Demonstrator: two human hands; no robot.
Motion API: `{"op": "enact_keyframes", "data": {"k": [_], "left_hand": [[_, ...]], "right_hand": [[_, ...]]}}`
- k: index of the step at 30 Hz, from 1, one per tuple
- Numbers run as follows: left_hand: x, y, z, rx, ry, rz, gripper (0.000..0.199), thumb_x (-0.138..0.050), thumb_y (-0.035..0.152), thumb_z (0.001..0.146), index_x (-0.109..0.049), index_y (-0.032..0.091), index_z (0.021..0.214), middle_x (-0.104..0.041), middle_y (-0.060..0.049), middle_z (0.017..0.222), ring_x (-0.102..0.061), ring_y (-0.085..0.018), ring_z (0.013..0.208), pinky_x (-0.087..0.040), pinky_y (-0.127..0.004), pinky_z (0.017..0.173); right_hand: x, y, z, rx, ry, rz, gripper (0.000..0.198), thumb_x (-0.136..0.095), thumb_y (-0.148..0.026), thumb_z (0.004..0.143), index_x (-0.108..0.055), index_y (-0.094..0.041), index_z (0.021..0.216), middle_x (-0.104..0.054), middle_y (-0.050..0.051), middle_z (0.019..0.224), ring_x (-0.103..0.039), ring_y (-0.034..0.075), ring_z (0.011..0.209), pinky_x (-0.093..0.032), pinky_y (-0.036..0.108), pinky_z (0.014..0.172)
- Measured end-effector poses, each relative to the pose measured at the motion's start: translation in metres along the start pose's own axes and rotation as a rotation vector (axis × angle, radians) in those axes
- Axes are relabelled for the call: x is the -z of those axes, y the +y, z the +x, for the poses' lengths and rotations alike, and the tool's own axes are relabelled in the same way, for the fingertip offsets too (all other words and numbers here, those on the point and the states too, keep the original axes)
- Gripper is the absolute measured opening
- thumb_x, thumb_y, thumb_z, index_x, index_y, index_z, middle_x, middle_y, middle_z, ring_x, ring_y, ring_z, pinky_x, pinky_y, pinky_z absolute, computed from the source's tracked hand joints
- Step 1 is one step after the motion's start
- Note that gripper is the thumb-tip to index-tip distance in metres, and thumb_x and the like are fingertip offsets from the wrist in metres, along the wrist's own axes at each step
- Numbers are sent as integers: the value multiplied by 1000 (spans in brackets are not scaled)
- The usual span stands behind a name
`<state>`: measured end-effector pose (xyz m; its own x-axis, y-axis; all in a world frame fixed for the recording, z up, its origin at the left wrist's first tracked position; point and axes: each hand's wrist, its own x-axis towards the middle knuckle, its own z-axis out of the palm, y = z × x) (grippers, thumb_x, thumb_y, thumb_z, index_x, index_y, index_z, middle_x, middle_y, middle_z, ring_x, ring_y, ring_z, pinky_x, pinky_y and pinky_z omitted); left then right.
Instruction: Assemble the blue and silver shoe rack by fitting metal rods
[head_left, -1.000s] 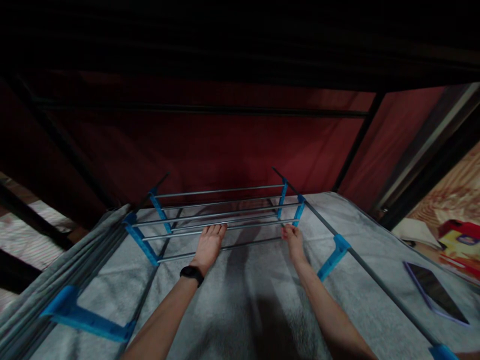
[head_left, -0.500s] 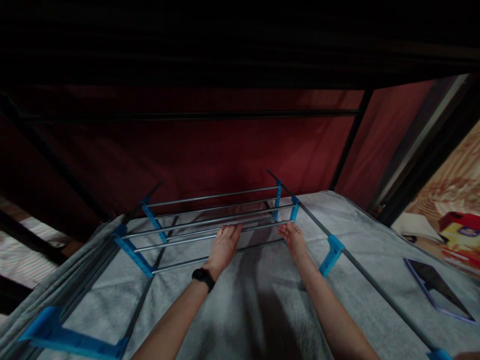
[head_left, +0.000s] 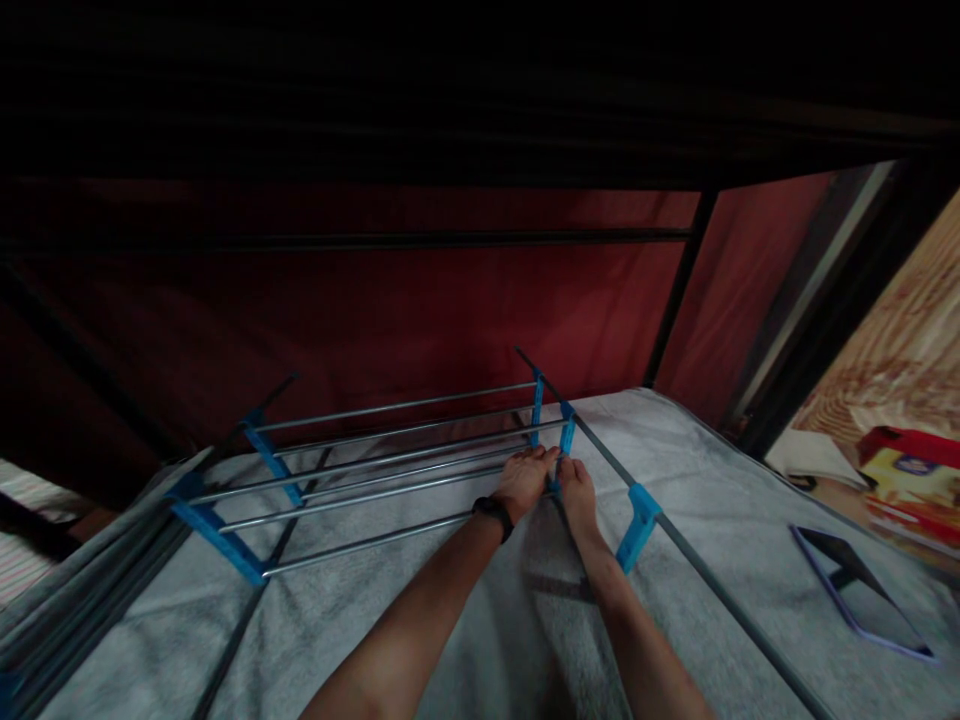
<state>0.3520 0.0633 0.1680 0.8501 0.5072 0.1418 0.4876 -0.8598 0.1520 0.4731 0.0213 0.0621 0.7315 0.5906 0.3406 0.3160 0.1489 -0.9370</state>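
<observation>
A rack frame of thin metal rods (head_left: 405, 462) and blue plastic brackets lies across a grey blanket. My left hand (head_left: 525, 480), with a black band on the wrist, closes over the right end of a front rod (head_left: 375, 543). Right beside it, my right hand (head_left: 576, 492) is closed on the lower part of a blue bracket (head_left: 568, 430). Both hands nearly touch and hide the joint between rod and bracket. Closer to me on the same side pole sits another blue bracket (head_left: 637, 525), with no rod in it. Blue brackets (head_left: 217, 540) hold the rods' left ends.
The grey blanket (head_left: 720, 470) covers a bed inside a dark metal bunk frame (head_left: 682, 290). Red cloth (head_left: 420, 310) hangs behind. On the right lie a phone or tablet (head_left: 862, 595) and a red and yellow packet (head_left: 911, 480). A long side pole (head_left: 735, 605) runs toward me.
My left hand has slid right along the rods to the right-hand bracket. My right hand has closed in beside it. The view has shifted somewhat, moving the rack left in the picture.
</observation>
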Motion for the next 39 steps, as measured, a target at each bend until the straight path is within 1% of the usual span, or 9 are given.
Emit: {"op": "enact_keyframes", "data": {"k": [3, 5, 7, 14, 18, 23, 29, 35, 39], "left_hand": [[-4, -2, 3, 17, 19, -13, 49, -39, 13, 98, -46, 26, 144, -67, -8, 125, -66, -19, 111, -49, -31, 95], [-5, -2, 5, 66, 31, -29, 44, -39, 24, 102, -46, 28, 145, -69, -8, 123, -68, -20, 107, -51, -31, 90], [-6, -2, 9, 109, 31, -38, 42, -40, 34, 103, -47, 31, 144, -71, -6, 120, -69, -21, 105, -51, -32, 85], [-5, 0, 15, 122, -16, 35, 45, -34, 38, 105, -43, 31, 149, -73, -9, 114, -70, -23, 103, -50, -32, 83], [-6, 5, 18, 88, -27, 53, 46, -35, 25, 103, -42, 24, 149, -69, -12, 118, -69, -22, 106, -50, -33, 91], [-6, 11, 22, 46, 0, 10, 37, -35, 11, 98, -55, 16, 130, -66, -13, 122, -65, -21, 113, -49, -31, 96], [-2, 11, 25, 98, -1, -13, 34, -34, 31, 104, -60, 18, 120, -69, -13, 115, -69, -22, 103, -52, -34, 86], [-3, 11, 28, 145, -3, -21, 36, -33, 38, 104, -58, 28, 128, -72, -7, 113, -70, -21, 101, -51, -32, 82], [-8, 8, 26, 151, -4, -63, 37, -32, 36, 105, -58, 27, 129, -73, -7, 111, -70, -22, 101, -51, -32, 80]], "right_hand": [[6, 3, 4, 40, 138, -65, 28, -51, -44, 85, -60, -21, 98, -65, 12, 103, -59, 26, 102, -49, 43, 91], [4, 2, 7, 113, 95, -70, 39, -54, -37, 81, -58, -20, 115, -63, 13, 121, -56, 27, 116, -46, 45, 100], [1, 1, 12, 162, -3, -50, 47, -52, -33, 80, -55, -21, 125, -63, 11, 127, -57, 25, 119, -45, 45, 103], [-1, -5, 22, 116, -32, -144, 28, -43, -29, 83, -60, -22, 104, -70, 9, 96, -64, 23, 88, -50, 37, 83], [1, -8, 22, 116, -47, -255, 23, -41, -32, 86, -54, -25, 104, -65, 4, 83, -61, 22, 75, -45, 32, 68], [2, -12, 22, 108, -75, -271, 19, -42, -34, 86, -50, -25, 100, -62, 2, 78, -60, 22, 72, -42, 31, 64], [2, -12, 23, 123, -68, -236, 15, -43, -32, 84, -49, -26, 96, -62, 2, 77, -59, 21, 71, -42, 31, 64], [5, -9, 25, 124, -61, -272, 11, -39, -32, 84, -44, -27, 93, -57, -1, 72, -55, 21, 66, -39, 30, 61], [5, -13, 24, 100, -52, -322, 16, -39, -31, 84, -47, -25, 96, -59, 1, 74, -57, 22, 69, -39, 31, 62]]}}
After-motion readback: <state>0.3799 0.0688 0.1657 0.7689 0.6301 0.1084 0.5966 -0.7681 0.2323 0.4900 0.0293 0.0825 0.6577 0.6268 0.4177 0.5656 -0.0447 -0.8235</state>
